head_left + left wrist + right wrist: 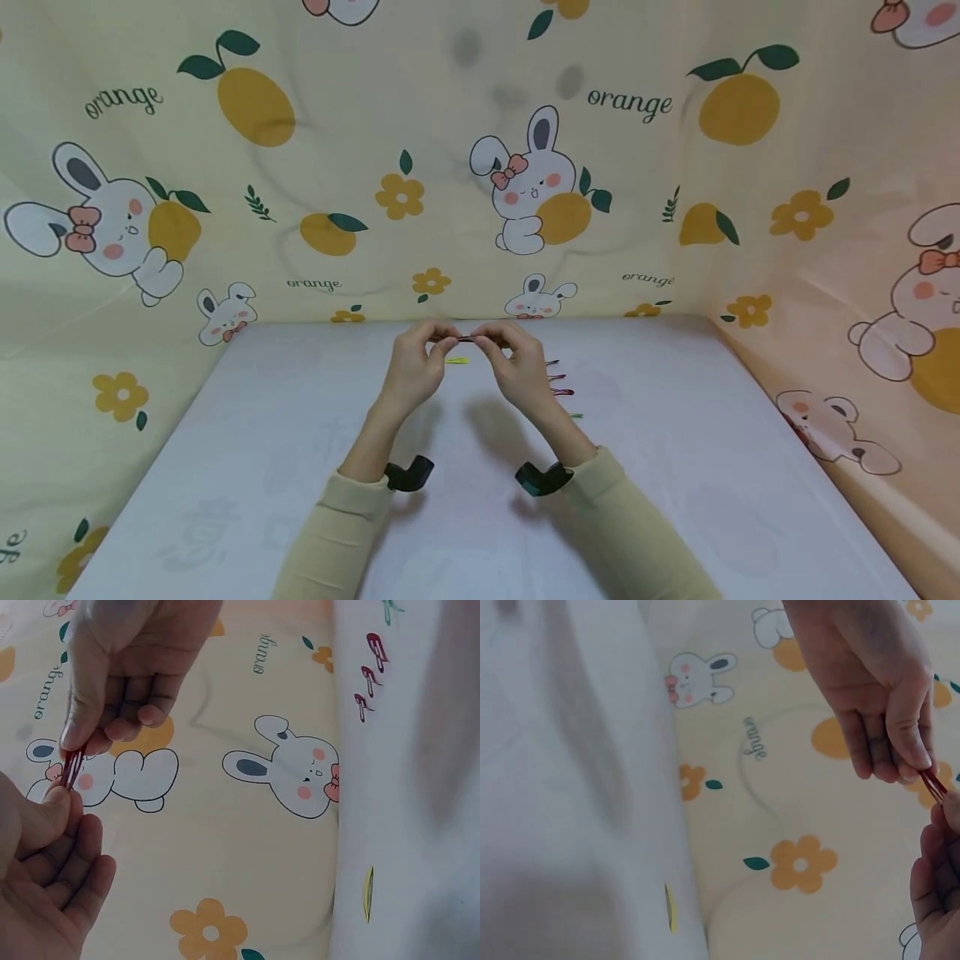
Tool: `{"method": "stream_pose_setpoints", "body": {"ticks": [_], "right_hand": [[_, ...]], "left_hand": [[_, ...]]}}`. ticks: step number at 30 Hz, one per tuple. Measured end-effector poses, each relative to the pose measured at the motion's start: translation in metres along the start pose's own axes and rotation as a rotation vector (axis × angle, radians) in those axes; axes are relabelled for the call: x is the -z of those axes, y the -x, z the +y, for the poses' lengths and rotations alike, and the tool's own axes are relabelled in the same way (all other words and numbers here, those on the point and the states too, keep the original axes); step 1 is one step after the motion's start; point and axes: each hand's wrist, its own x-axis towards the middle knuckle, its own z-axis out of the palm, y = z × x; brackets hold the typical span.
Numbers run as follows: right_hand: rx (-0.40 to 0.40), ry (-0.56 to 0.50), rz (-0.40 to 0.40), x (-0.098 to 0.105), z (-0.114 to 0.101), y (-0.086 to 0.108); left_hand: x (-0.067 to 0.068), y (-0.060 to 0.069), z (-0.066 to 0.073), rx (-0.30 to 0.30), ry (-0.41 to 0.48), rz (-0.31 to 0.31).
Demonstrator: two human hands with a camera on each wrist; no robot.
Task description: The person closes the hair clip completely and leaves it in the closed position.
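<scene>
- Grip: the left hand (414,367) and right hand (522,367) each pinch one end of a red snap hair clip (467,338) between thumb and fingers.
- Position: the clip is held up off the table (465,517), in line with its far edge in the head view; its long axis runs left to right, bridging both hands, neither evidently nearer.
- Surroundings: yellow hair clip (457,361) near the far edge; three red hair clips (368,681) and a green hair clip (576,415) toward the right edge.
- Obscured: fingertips cover the held clip's ends; whether it is snapped open cannot be told. The green clip is cut off in the left wrist view.
</scene>
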Motion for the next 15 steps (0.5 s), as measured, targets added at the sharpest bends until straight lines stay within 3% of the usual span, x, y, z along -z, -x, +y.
{"method": "stream_pose_setpoints", "body": {"ticks": [15], "right_hand": [[-0.115, -0.034, 0.015, -0.0022, 0.0086, 0.0036]], "left_hand": [[-0.0051, -0.0023, -0.0051, 0.064, 0.02, -0.03]]}}
